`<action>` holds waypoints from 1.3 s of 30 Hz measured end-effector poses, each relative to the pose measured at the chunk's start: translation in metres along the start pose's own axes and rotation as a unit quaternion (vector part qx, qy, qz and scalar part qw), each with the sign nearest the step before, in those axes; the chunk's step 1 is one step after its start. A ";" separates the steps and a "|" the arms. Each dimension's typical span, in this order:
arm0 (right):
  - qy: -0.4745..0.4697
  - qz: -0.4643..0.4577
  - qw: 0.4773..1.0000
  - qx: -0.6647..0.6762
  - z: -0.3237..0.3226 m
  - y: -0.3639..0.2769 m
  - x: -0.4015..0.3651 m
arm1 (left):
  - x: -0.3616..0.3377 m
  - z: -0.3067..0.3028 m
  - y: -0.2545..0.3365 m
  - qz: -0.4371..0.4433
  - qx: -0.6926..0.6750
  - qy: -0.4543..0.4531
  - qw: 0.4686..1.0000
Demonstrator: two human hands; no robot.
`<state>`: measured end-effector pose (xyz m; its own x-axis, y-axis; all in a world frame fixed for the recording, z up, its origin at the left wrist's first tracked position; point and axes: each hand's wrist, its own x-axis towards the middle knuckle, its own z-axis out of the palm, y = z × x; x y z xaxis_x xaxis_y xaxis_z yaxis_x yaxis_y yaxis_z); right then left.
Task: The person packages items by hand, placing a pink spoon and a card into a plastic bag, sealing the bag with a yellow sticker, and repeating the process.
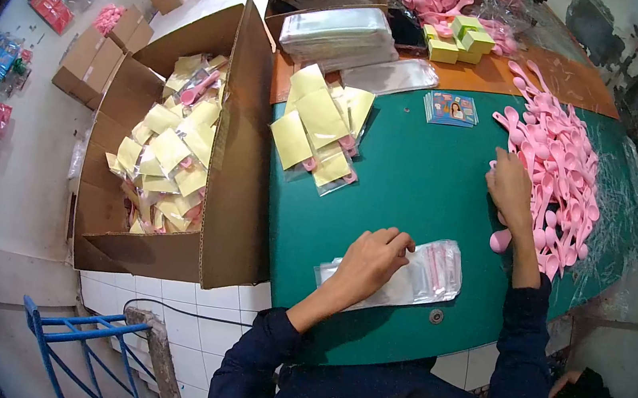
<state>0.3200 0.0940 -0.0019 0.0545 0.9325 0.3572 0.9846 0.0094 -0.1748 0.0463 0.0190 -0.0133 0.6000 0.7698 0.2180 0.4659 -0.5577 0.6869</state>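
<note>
In the head view, the right hand (511, 184) curls at the pink spoons (561, 162), right of frame — heaped, seemingly, within easy reach. The left hand (374, 259), fingers half-bent, is over clear bags (439, 273), lower centre, perhaps steadying them — whether either grips anything, I cannot tell.

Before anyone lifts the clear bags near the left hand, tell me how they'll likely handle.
The clear bags look thin and see-through, so they'd probably flop when lifted. Their glossy glare suggests slick film, so they may slide apart if pushed.
</note>
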 end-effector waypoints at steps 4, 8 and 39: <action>0.046 0.021 0.983 0.176 -0.043 -0.023 -0.007 | -0.004 -0.008 0.003 -0.005 -0.030 0.025 0.999; 0.017 0.087 0.906 0.414 -0.085 -0.064 -0.037 | -0.007 -0.012 0.001 -0.033 -0.076 0.013 0.997; 0.045 0.069 0.906 0.415 -0.074 -0.103 -0.097 | -0.020 -0.030 0.000 -0.180 -0.476 -0.047 0.859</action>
<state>0.2257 -0.0237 0.0493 0.2168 0.9126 0.3466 0.5051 0.1989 -0.8398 0.0151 0.0130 0.0029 0.5995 0.7853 -0.1548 -0.0839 0.2539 0.9636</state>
